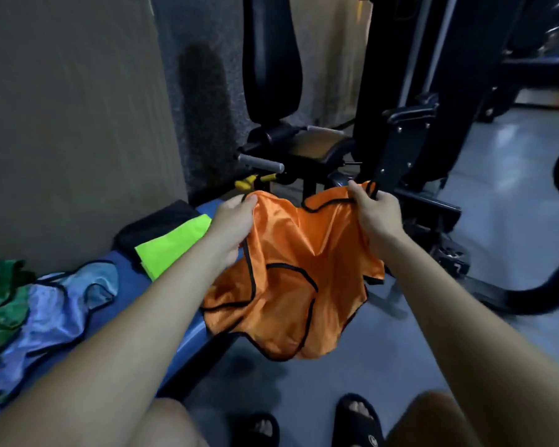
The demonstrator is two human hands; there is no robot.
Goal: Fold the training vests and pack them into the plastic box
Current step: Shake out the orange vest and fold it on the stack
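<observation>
- Head view: an orange vest (291,269), shiny with black trim, hangs crumpled between both hands above the floor.
- No readable writing shows.
- The left hand (234,225) grips its top left edge; the right hand (376,214) pinches its top right edge.
- Left of the left hand, a folded green vest (171,243) lies on the blue surface (128,277).

An orange training vest (291,272) with black trim hangs unfolded and crumpled between the left hand (233,225) and right hand (376,216), each gripping a top shoulder strap. Left of the left hand, a folded neon-green vest (171,245) lies flat; farther left, a blue vest (55,312) lies spread out.
</observation>
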